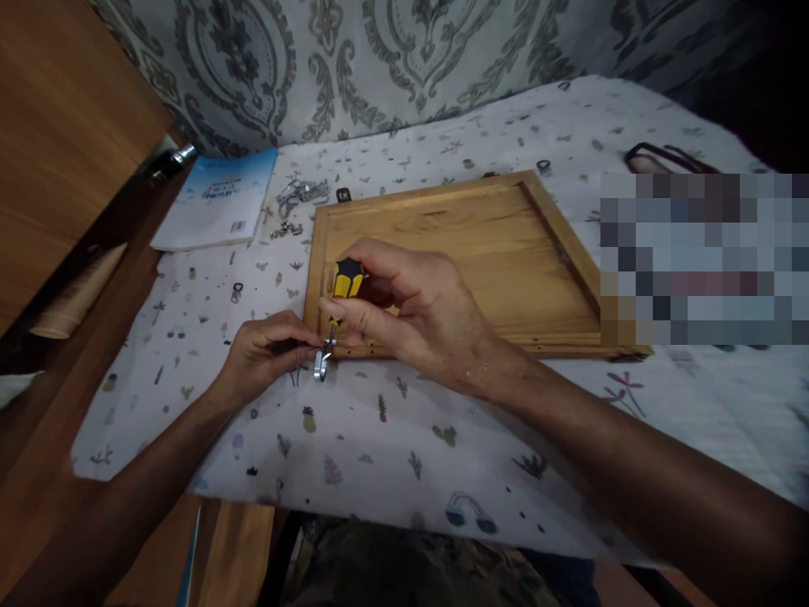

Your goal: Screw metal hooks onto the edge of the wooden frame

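Observation:
My right hand [417, 312] is closed round the yellow and black handle of a small screwdriver [348, 280]. The screwdriver points down, its tip at a shiny metal hook [321, 365] on the near left corner of a framed wooden panel [455, 228]. From the left, my left hand [269, 354] pinches the edge of the hook's plate between thumb and fingers. The curved part of the hook hangs over the panel's near edge. Several small dark holes dot that edge. Whether a screw sits under the tip is too small to tell.
A patterned white cloth [379, 464] covers the table. Behind the panel's left side lie a pile of metal hooks [303, 194] and small screws [286, 228]. A blue and white book [221, 202] is at the far left, dark-framed glasses [673, 156] at the far right, beside a blurred-out patch.

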A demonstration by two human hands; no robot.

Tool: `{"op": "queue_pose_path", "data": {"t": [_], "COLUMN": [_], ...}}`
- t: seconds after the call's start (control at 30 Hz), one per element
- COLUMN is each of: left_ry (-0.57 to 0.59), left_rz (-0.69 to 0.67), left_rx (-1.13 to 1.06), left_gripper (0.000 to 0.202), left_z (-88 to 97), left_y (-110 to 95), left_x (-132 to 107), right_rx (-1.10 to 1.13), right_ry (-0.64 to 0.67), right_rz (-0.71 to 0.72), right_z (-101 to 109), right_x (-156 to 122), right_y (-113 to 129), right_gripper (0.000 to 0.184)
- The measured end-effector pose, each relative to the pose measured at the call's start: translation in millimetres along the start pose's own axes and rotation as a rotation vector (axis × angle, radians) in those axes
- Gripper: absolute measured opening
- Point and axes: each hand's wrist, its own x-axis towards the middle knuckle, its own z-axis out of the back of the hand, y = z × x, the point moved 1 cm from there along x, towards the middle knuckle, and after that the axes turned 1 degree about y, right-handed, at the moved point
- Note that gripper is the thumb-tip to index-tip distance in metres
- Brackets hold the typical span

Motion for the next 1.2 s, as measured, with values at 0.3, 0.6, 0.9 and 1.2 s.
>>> {"op": "queue_pose_path", "data": {"t": [0.3, 0.6, 0.9, 1.2], "left_ry": [-0.024, -0.028, 0.055, 0.094], "left_rz": [-0.152, -0.29, -0.281, 0.003], "left_rx": [0.121, 0.204, 0.115, -0.13], "left_gripper": [0.005, 0.012, 0.018, 0.007], "left_z": [-3.1, -4.3, 3.2, 4.0], "left_y": [-5.7, -6.1, -1.6, -0.2], "left_x": [1.4, -1.7, -0.9, 1.6], "right_rx": [-0.007, -0.012, -0.027, -0.037], "right_ry": [0.023, 0.013, -0.005, 0.013], "right_rz": [-0.104, -0.034, -0.026, -0.015], "right_z": [-0.1, -0.8, -1.0, -0.6], "right_x": [-1.4, -1.5, -1.0, -1.1], "right_y": [5.8, 3.4, 3.5, 2.6], "right_gripper": [0.023, 0.022, 0.022, 0.021]}}
